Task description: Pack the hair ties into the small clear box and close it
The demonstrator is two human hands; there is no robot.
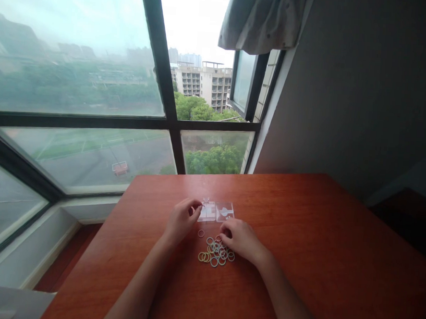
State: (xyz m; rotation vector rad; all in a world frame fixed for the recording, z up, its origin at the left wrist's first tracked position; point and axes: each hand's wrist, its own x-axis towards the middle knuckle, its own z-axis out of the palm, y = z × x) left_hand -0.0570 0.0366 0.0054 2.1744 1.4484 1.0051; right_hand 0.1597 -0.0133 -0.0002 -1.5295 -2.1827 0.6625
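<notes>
- Setup: reddish-brown table (293,207) across the lower half of the frame; window frame (128,122) at upper left
- Rings: loose pile of small pastel rings (216,249) at lower centre, several overlapping; one lone ring (201,236) lies apart, up and left of the pile
- Case: clear plastic case (209,219) just above the rings, seemingly opened flat, two parts side by side
- Left hand (182,220): at the case's left side, thumb and forefinger drawn close; cannot tell whether anything is pinched
- Right hand (242,238): at the pile's upper right, fingertips bent down by a pinkish ring (216,238); cannot tell whether it is gripped
- Hands well apart from each other
- Step in hand (judged): right fingers picking out a ring, left fingers busy at the case
- Next move (judged): calls for a fine pinch on one ring, lifted so overlapping neighbours do not drag along
</notes>
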